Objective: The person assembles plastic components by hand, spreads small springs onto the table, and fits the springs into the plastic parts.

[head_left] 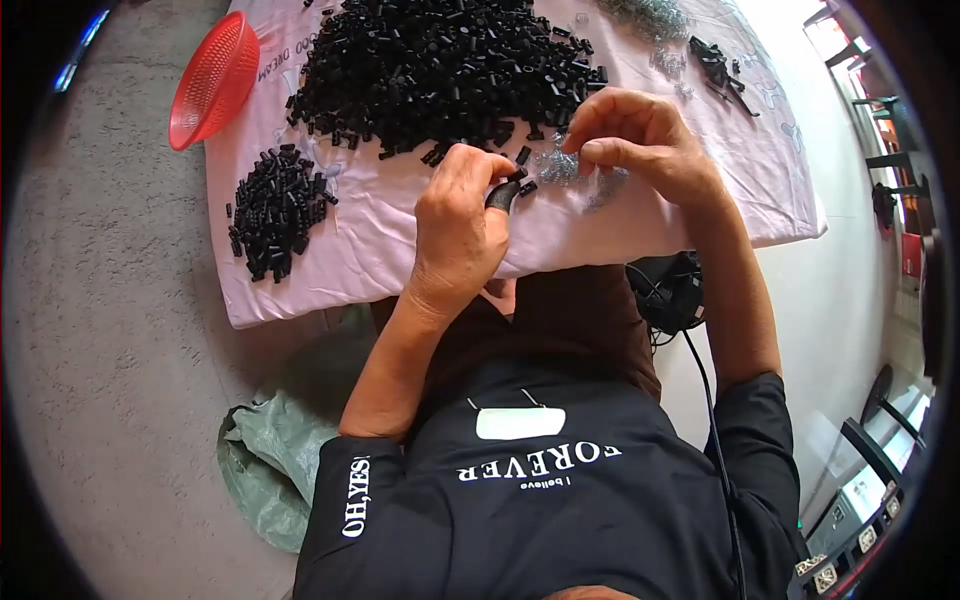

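My left hand (pixel 458 225) is closed at the near edge of a big heap of small black cylindrical pieces (pixel 440 70). Between its fingertips and thumb, which wears a black cover (pixel 502 196), it pinches one small black cylindrical piece (pixel 517 175). Two more such pieces lie close by its fingertips. To the right, my right hand (pixel 645 145) is raised over a scatter of tiny clear or silvery pieces (pixel 560 168). Its thumb and fingers curl together; whatever they hold is too small to make out.
A pink cloth (pixel 380 240) covers the table. On the left lies a smaller pile of black pieces (pixel 278 215), with a tilted red mesh basket (pixel 215 82) beyond. At the far right are more clear pieces (pixel 650 18) and dark sprue-like bits (pixel 715 68). A green sack (pixel 275 465) sits on the floor.
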`<action>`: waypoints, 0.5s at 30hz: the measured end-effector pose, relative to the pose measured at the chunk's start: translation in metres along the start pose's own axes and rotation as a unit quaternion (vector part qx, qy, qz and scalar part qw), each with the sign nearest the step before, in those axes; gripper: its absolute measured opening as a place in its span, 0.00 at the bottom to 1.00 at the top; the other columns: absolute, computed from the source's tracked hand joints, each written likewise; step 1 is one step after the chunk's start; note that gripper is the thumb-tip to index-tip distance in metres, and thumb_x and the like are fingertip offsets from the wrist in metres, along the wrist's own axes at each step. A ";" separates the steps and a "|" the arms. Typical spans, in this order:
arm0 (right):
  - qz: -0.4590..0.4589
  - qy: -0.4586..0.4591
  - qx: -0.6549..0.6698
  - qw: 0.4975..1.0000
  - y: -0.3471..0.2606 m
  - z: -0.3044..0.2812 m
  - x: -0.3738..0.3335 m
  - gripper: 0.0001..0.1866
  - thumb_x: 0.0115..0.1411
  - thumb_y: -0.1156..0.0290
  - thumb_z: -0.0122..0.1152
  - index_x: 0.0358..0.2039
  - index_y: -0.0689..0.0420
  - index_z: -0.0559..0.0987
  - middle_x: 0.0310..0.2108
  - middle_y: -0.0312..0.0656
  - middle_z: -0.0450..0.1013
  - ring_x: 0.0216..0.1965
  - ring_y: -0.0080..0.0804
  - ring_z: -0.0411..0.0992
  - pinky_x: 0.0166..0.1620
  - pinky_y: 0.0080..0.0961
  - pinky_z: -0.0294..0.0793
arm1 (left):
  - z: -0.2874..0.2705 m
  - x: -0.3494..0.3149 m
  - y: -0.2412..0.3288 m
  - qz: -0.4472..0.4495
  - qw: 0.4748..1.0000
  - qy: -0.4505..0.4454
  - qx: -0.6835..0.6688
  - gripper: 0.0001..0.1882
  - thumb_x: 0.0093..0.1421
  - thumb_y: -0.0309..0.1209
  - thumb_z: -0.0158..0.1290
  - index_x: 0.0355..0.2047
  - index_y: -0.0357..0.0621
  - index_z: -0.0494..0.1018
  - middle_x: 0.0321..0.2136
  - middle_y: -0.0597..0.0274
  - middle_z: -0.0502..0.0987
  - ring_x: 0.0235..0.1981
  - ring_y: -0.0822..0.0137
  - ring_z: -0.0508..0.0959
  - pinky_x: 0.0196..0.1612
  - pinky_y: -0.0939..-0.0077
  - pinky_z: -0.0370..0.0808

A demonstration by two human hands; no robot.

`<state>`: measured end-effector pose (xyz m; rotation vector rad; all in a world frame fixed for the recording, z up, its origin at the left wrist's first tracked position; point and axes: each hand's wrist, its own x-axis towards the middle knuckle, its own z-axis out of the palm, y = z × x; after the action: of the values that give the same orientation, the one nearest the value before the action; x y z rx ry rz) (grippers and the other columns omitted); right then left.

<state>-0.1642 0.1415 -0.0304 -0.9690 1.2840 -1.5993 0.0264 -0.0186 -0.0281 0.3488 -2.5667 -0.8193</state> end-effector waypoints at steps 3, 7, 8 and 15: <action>0.001 0.005 -0.007 1.000 0.002 0.003 0.001 0.12 0.58 0.72 0.69 0.41 0.61 0.79 0.36 0.39 0.79 0.37 0.22 0.77 0.44 0.20 0.78 | 0.000 0.004 0.007 0.026 0.999 0.007 -0.021 0.15 0.46 0.10 0.50 0.34 0.37 0.74 0.30 0.57 0.73 0.28 0.60 0.76 0.33 0.71 0.74; -0.015 -0.005 -0.026 1.000 0.007 0.007 0.002 0.13 0.56 0.74 0.70 0.41 0.62 0.79 0.35 0.38 0.78 0.37 0.21 0.77 0.45 0.20 0.77 | 0.007 0.017 0.020 0.057 0.998 0.022 -0.025 0.12 0.49 0.12 0.55 0.34 0.38 0.74 0.30 0.57 0.73 0.28 0.61 0.76 0.32 0.71 0.74; -0.024 -0.005 -0.023 0.999 0.007 0.008 0.003 0.12 0.56 0.76 0.70 0.40 0.62 0.79 0.34 0.37 0.78 0.37 0.20 0.76 0.44 0.20 0.77 | 0.008 0.020 0.023 0.057 0.998 0.022 -0.025 0.12 0.49 0.12 0.55 0.34 0.38 0.74 0.30 0.57 0.73 0.28 0.61 0.76 0.32 0.71 0.74; -0.026 0.034 -0.045 0.998 0.010 0.007 0.001 0.07 0.58 0.80 0.65 0.37 0.63 0.79 0.31 0.35 0.77 0.34 0.18 0.75 0.41 0.19 0.77 | 0.013 0.027 0.030 0.077 0.993 0.036 -0.079 0.15 0.44 0.12 0.49 0.33 0.36 0.73 0.32 0.53 0.73 0.34 0.51 0.76 0.36 0.61 0.74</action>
<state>-0.1570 0.1368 -0.0387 -1.0192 1.3981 -1.6381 -0.0069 0.0023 -0.0115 0.1268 -2.4090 -0.9269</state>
